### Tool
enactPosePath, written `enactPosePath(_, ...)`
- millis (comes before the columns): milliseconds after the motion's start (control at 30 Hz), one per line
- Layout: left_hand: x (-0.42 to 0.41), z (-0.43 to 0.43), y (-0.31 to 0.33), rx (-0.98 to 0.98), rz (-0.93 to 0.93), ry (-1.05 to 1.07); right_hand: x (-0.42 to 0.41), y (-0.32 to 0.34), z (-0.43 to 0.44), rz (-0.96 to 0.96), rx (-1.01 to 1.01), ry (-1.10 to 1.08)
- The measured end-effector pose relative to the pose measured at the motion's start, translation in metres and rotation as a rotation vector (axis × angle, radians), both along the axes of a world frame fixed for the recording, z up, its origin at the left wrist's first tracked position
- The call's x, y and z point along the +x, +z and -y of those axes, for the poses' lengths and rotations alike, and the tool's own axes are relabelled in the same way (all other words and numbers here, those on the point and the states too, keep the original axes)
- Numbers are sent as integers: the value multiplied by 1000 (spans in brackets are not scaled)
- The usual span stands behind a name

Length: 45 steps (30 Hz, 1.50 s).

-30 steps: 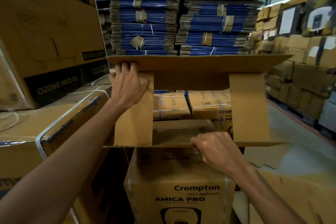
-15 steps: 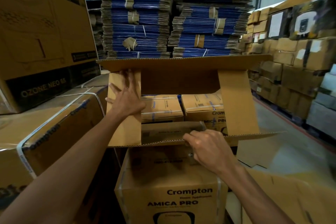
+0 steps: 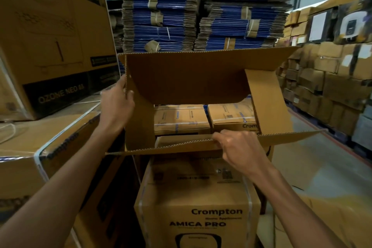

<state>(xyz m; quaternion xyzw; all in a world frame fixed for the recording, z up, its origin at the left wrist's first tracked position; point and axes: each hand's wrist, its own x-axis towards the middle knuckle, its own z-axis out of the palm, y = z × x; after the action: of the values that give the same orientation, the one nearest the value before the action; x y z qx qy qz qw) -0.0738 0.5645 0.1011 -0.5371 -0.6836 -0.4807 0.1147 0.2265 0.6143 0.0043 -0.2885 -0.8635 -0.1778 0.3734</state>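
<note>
Head view: the empty carton [image 3: 187, 80] is held open at centre, above the Crompton box [image 3: 197, 203] at 6 o'clock. The left hand [image 3: 117, 104], at 9 o'clock, curls its fingers round the carton's left edge. The right hand [image 3: 239, 147], at 5 o'clock, pinches the near flap.

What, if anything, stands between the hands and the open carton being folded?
Nothing visible does. The left hand grips the open carton at its left corner edge, and the right hand holds the rim of its near flap; both are in direct contact.
</note>
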Motion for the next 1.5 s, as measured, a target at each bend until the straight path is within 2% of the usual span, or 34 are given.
enactPosePath(133,9,14,-26,-250,83,-87,1,6,-6,11,-31,-44)
enactPosePath(200,15,18,-36,-277,82,-91,0,14,-3,72,-95,-68)
enactPosePath(267,14,20,-38,-233,89,-69,-1,25,4,195,-302,-106)
enactPosePath(333,12,22,-36,-216,94,-59,1,39,8,240,-578,-105)
enactPosePath(367,13,23,-35,-217,90,-57,3,46,9,212,-706,-61)
enactPosePath(433,15,24,-33,-211,104,-56,7,59,4,99,-802,15)
enactPosePath(500,17,24,-33,-199,137,-56,12,66,-14,90,-787,-105)
enactPosePath(600,19,24,-34,-187,171,-34,24,68,-48,287,-747,-598)
enactPosePath(667,22,26,-35,-184,183,-35,36,66,-60,358,-709,-803)
enactPosePath(800,25,26,-35,-175,202,-35,50,68,-63,407,-507,-841)
enactPosePath(933,27,24,-34,-167,200,-19,72,86,-56,299,-317,-900)
enactPosePath(1000,27,24,-34,-166,214,-24,97,98,-59,200,-293,-988)
enactPosePath(1100,25,23,-31,-156,254,-12,130,106,-58,54,-369,-1064)
enactPosePath(1167,25,21,-30,-149,286,-3,129,102,-47,-4,-354,-1016)
enactPosePath(1267,24,20,-31,-148,317,19,92,77,3,-137,-312,-745)
enactPosePath(1333,23,20,-32,-141,337,26,50,46,59,-176,-492,-505)
enactPosePath(1433,21,21,-34,-141,343,32,-3,4,102,-149,-854,-295)
enactPosePath(1500,22,25,-34,-140,331,27,-19,-11,88,-278,-910,-238)
